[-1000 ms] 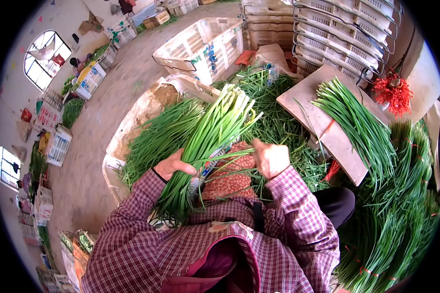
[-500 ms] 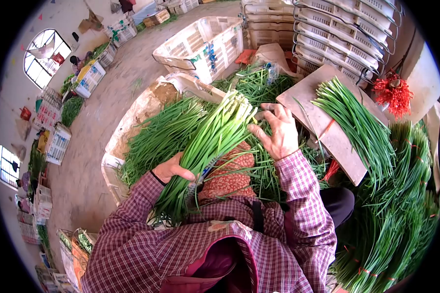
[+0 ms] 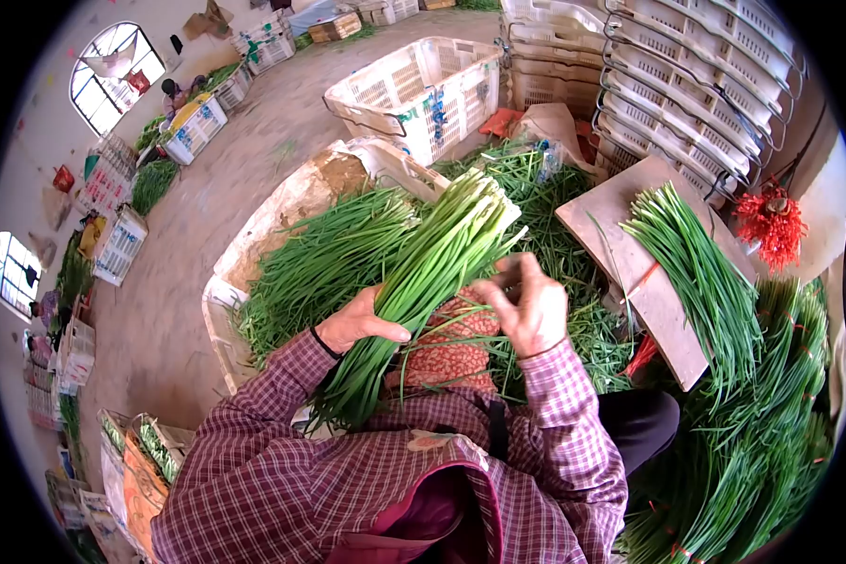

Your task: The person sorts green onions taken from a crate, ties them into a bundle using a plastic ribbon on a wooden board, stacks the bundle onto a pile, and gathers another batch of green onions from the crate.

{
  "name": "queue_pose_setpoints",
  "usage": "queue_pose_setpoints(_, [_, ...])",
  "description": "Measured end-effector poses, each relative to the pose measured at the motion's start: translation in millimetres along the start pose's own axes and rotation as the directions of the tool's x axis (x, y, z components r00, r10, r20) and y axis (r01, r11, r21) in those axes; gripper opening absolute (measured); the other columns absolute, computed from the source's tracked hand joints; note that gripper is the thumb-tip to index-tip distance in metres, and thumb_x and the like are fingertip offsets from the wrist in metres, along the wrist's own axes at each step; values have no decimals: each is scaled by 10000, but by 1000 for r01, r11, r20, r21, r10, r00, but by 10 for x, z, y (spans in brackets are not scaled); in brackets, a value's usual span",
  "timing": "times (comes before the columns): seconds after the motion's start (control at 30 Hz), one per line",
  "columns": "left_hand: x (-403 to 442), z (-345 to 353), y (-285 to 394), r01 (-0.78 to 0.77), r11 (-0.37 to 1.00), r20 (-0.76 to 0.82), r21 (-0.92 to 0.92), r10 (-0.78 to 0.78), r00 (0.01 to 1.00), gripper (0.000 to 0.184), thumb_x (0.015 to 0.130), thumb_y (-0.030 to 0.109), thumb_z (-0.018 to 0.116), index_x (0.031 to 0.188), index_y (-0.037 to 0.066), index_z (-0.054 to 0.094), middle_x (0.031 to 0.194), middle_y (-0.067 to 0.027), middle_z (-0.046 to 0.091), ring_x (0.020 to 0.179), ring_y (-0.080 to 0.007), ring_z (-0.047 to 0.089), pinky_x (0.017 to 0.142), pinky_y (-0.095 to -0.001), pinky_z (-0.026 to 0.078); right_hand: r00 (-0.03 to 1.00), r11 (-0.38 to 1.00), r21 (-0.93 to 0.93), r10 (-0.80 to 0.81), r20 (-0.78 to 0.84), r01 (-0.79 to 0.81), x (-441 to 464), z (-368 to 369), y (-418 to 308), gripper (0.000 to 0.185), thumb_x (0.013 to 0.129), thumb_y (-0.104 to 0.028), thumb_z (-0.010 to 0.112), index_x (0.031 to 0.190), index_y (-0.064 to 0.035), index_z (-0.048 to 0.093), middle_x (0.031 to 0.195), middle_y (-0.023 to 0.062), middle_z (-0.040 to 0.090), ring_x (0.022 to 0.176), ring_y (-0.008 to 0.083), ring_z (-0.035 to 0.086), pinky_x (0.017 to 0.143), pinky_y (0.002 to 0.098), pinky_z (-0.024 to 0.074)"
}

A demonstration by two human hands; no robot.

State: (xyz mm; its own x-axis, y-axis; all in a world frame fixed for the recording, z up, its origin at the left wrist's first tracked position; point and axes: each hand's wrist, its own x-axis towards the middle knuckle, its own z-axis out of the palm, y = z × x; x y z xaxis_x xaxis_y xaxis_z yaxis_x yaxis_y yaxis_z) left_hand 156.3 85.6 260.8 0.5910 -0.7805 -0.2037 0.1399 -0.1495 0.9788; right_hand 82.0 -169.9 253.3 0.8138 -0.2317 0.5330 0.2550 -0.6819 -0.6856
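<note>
My left hand (image 3: 359,321) is wrapped round a thick bunch of garlic chives (image 3: 442,249), its pale cut ends pointing up and away and its green leaves hanging towards my lap. Just right of the bunch, my right hand (image 3: 533,305) is curled with thumb and fingers drawn together by some stray leaves. Motion blurs its fingertips, and whatever is between them is too small to make out. More loose chives (image 3: 334,249) lie in the worn crate (image 3: 221,315) behind the bunch. A red patterned cloth (image 3: 446,352) shows below my hands.
On my right, a board (image 3: 620,226) bears another chive bunch (image 3: 696,273). Beyond it hang red ties (image 3: 771,226). Tied bunches (image 3: 743,470) are heaped lower right. White crates (image 3: 696,89) are stacked behind, near a single crate (image 3: 423,89). Trimmed leaves (image 3: 573,329) are scattered beside my knee.
My right hand has come down from the bunch's pale ends to its side, and its fingers have curled in. The left hand keeps its hold. The whole view has shifted slightly.
</note>
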Motion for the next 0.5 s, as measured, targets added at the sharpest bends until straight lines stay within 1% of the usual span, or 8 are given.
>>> queue_pose_setpoints(0.07, [17, 53, 39, -23, 999, -21, 33, 24, 999, 783, 680, -11, 742, 1385, 37, 405, 1279, -36, 535, 1161, -124, 484, 1006, -301, 377, 995, 992, 84, 87, 44, -90, -4, 206, -132, 386, 783, -339, 734, 985, -65, 552, 698, 87, 666, 558, 219, 650, 535, 340, 539])
queue_pose_setpoints(0.1, [15, 53, 47, -29, 999, -25, 33, 29, 999, 783, 680, -11, 742, 1385, 37, 405, 1279, -36, 535, 1161, -124, 484, 1006, -301, 377, 981, 958, 209, 194, 27, -196, 10, 285, -158, 383, 791, -317, 730, 996, -62, 533, 694, 98, 657, 576, 245, 653, 560, 350, 537])
queue_pose_setpoints(0.17, [18, 45, 62, -48, 995, -65, 82, 53, 997, 789, 681, -12, 741, 1389, 32, 396, 1286, -27, 525, 1166, -124, 474, 1014, -303, 370, 990, 985, 135, 117, -79, -106, 39, 283, -168, 168, 817, -78, 648, 892, -6, 516, 679, 95, 656, 537, 170, 627, 535, 274, 520])
queue_pose_setpoints(0.23, [0, 13, 101, -82, 983, -85, 162, 96, 992, 770, 684, -4, 740, 1375, 26, 405, 1260, -36, 545, 1146, -133, 485, 1010, -305, 371, 982, 997, 63, -36, -187, 49, 55, 244, 0, 160, 877, -203, 624, 909, -49, 594, 708, 69, 662, 543, 199, 642, 535, 318, 558])
queue_pose_setpoints(0.3, [-36, 25, 224, -119, 954, -182, 275, 173, 968, 725, 684, 8, 738, 1343, 16, 433, 1176, -56, 595, 1075, -151, 533, 976, -309, 399, 975, 985, -154, -103, -197, 74, 89, 60, 162, 72, 868, -151, 612, 849, -83, 600, 727, 57, 659, 507, 142, 624, 447, 280, 544])
queue_pose_setpoints(0.33, [3, -35, 156, -240, 854, -188, 462, 358, 914, 693, 681, 32, 732, 1313, 0, 452, 1092, -80, 634, 978, -156, 583, 920, -307, 441, 969, 965, -251, -131, -210, 76, 92, -61, 230, 54, 845, -145, 628, 844, -105, 592, 736, 53, 659, 503, 151, 624, 455, 293, 547])
queue_pose_setpoints(0.43, [-33, -107, 113, -212, 817, -201, 537, 368, 908, 701, 667, 63, 730, 1302, -36, 450, 1071, -113, 648, 937, -164, 608, 895, -299, 457, 991, 886, -461, -9, -130, -52, -3, -297, 497, 107, 782, -118, 657, 811, -117, 555, 759, 57, 640, 562, 223, 640, 506, 341, 533])
queue_pose_setpoints(0.5, [-60, -146, 119, -194, 804, -228, 562, 376, 898, 713, 658, 80, 732, 1299, -49, 447, 1081, -133, 645, 950, -168, 609, 900, -298, 455, 980, 866, -481, 44, -193, -134, -107, -447, 798, 108, 775, -139, 661, 785, -118, 556, 749, 56, 637, 582, 270, 638, 532, 383, 531])
